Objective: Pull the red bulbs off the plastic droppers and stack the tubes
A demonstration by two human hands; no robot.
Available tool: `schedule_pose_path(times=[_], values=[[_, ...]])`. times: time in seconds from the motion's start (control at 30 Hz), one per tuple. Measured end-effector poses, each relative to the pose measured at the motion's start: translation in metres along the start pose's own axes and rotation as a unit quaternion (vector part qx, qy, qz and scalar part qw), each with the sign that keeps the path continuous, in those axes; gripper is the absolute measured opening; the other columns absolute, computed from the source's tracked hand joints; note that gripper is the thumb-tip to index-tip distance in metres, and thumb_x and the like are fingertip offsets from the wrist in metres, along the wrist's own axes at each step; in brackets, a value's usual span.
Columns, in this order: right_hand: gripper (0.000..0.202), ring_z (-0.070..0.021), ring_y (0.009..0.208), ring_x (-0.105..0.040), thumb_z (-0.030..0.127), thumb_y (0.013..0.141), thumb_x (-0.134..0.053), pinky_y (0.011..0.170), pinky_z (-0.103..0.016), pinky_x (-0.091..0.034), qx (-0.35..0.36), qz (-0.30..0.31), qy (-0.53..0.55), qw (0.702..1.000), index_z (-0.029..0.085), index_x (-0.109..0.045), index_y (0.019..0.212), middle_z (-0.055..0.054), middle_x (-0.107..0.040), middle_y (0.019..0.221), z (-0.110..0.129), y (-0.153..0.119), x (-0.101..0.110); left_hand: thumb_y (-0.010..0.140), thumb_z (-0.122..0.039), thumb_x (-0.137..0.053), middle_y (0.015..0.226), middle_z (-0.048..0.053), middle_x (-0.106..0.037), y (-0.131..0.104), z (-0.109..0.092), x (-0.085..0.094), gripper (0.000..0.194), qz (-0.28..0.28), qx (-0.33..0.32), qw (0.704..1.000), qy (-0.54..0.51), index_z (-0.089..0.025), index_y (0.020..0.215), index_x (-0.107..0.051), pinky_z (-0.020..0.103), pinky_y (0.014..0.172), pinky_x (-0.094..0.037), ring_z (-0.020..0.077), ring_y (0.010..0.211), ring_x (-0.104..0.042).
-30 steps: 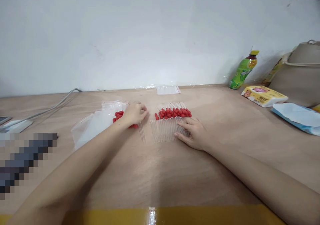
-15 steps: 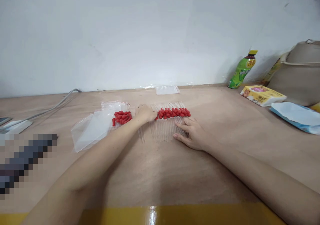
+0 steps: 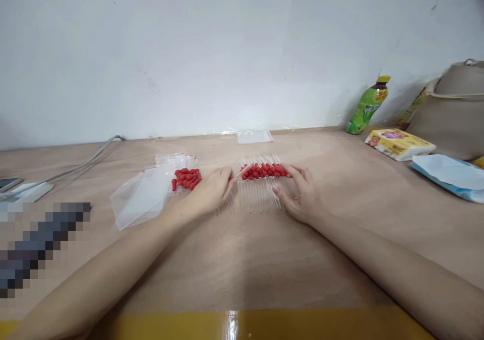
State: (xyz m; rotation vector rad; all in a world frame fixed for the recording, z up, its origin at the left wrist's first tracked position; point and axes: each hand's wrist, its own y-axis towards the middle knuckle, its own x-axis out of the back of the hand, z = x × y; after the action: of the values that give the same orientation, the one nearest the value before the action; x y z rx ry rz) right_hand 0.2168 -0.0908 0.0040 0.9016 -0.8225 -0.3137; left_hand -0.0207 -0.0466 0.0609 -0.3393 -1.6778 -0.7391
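Observation:
A row of glass droppers lies on the table, their red rubber bulbs (image 3: 264,171) bunched along the middle. Clear thin tubes (image 3: 259,196) stick out toward me and also toward the wall. At the row's left end, my left hand (image 3: 217,189) is closed in a pinch on a thin clear dropper tube (image 3: 242,171) that slants up to the right. My right hand (image 3: 302,194) rests at the right end, thumb and fingers apart, fingertips against the last bulbs. Left of my left hand is a pile of loose red bulbs (image 3: 187,178), partly on clear plastic bags.
Clear zip bags (image 3: 145,199) lie at the left and another small bag (image 3: 255,137) by the wall. A grey cable (image 3: 91,157) runs at far left. On the right stand a green bottle (image 3: 368,106), a yellow tissue pack (image 3: 399,143), a blue-white packet (image 3: 449,176) and a beige bag (image 3: 449,113).
My left hand has drawn back toward me from the bulbs, with a clear tube now showing at its fingertips. My right hand has shifted slightly right and up to the row's end.

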Motion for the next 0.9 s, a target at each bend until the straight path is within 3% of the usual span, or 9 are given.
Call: schedule_pose_path(times=[0.13,0.27,0.4,0.6,0.9], values=[[0.060,-0.0247,0.113,-0.047,0.037,0.078,-0.058,0.094,-0.041,-0.041,0.102,0.040,-0.003,0.994,0.020,-0.038,0.131,-0.013,-0.048,0.123,0.008,-0.001,0.002,0.093,-0.030,-0.032,0.075,0.004,-0.056,-0.032,0.000,-0.010,0.023,-0.091,-0.113,0.988,0.062,-0.017,0.082,-0.047,0.027,0.061,-0.041,0.0162,0.068,-0.054],[0.047,-0.0233,0.114,-0.048,0.038,0.079,-0.058,0.096,-0.043,-0.038,0.191,0.095,-0.016,0.977,0.021,-0.049,0.123,-0.010,-0.055,0.120,0.014,-0.002,0.000,0.092,-0.028,-0.040,0.075,0.003,-0.056,-0.040,0.005,-0.030,0.017,-0.175,-0.179,0.967,0.043,-0.016,0.082,-0.049,0.026,0.063,-0.043,0.0148,0.070,-0.053],[0.035,-0.0231,0.115,-0.048,0.036,0.082,-0.055,0.100,-0.046,-0.034,0.199,0.125,-0.044,0.971,0.020,-0.057,0.113,-0.008,-0.060,0.116,0.015,-0.003,-0.004,0.087,-0.025,-0.049,0.079,0.003,-0.058,-0.037,0.003,-0.042,0.010,-0.189,-0.204,0.961,-0.009,-0.016,0.085,-0.048,0.026,0.066,-0.045,0.0144,0.072,-0.053],[0.020,-0.0198,0.112,-0.052,0.026,0.085,-0.051,0.105,-0.047,-0.030,0.197,0.125,-0.022,0.972,0.020,-0.063,0.101,-0.004,-0.067,0.103,0.015,-0.003,-0.011,0.084,-0.022,-0.056,0.080,0.004,-0.059,-0.037,-0.004,-0.043,0.011,-0.224,-0.219,0.948,-0.059,-0.016,0.090,-0.050,0.025,0.066,-0.047,0.0136,0.072,-0.055],[0.019,-0.0187,0.107,-0.057,0.024,0.085,-0.052,0.104,-0.045,-0.033,0.205,0.114,0.010,0.972,0.019,-0.064,0.099,-0.004,-0.068,0.101,0.015,-0.004,-0.016,0.083,-0.021,-0.056,0.088,0.004,-0.068,-0.034,-0.011,-0.043,0.014,-0.234,-0.233,0.942,-0.054,-0.016,0.097,-0.057,0.030,0.080,-0.050,0.0148,0.082,-0.063]])
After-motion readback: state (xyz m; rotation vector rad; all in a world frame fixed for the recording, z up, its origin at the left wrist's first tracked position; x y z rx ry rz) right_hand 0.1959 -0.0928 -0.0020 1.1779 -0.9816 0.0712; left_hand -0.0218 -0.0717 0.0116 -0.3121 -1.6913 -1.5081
